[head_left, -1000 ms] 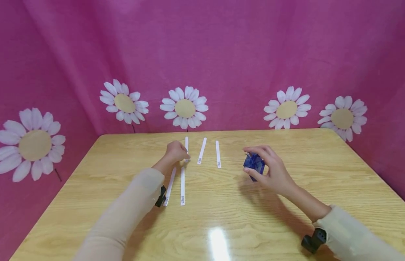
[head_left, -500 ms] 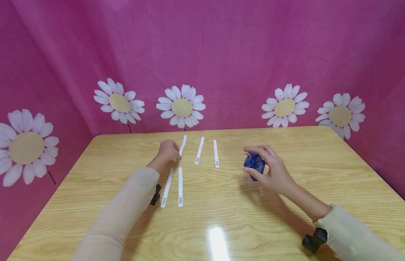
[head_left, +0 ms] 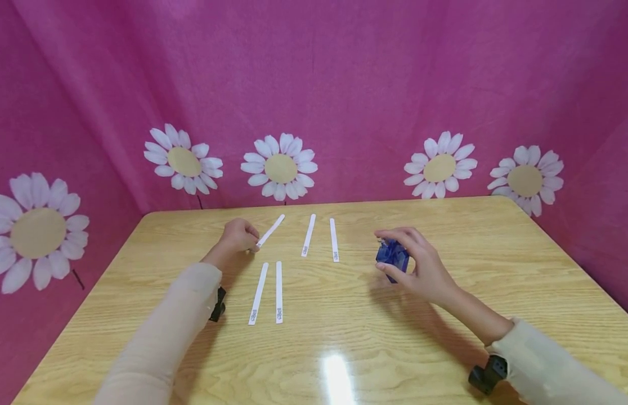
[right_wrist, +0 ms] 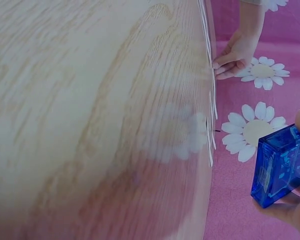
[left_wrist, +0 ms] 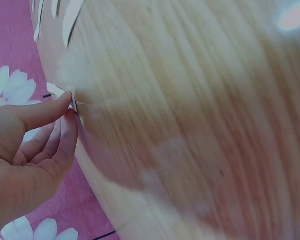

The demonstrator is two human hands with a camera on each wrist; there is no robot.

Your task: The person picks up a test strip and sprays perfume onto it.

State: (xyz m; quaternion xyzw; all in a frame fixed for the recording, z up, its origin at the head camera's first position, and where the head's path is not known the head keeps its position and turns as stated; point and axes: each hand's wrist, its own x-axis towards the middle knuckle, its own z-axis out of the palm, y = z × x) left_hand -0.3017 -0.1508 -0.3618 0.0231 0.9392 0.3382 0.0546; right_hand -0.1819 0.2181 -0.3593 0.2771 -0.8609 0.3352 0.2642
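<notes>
My left hand (head_left: 239,235) pinches the near end of a white paper strip (head_left: 271,229) between thumb and fingers, at the far left of the table. The strip slants away to the far right; in the left wrist view its gripped end (left_wrist: 74,103) shows at the fingertips. My right hand (head_left: 422,264) holds a blue glass perfume bottle (head_left: 393,259) above the table, thumb on one side and fingers on the other. The right wrist view shows the bottle (right_wrist: 282,165) as a thick, clear blue block; the hand hides part of it.
Two more strips (head_left: 309,235) lie at the back centre, right of the pinched one. Nearer stand two others (head_left: 279,292), side by side with printing at their near ends. The wooden table (head_left: 445,349) ends at a pink curtain (head_left: 354,101) with daisies.
My left hand has moved left, pulling the strip's near end along, so the strip now slants. The right hand and bottle stay nearly where they were.
</notes>
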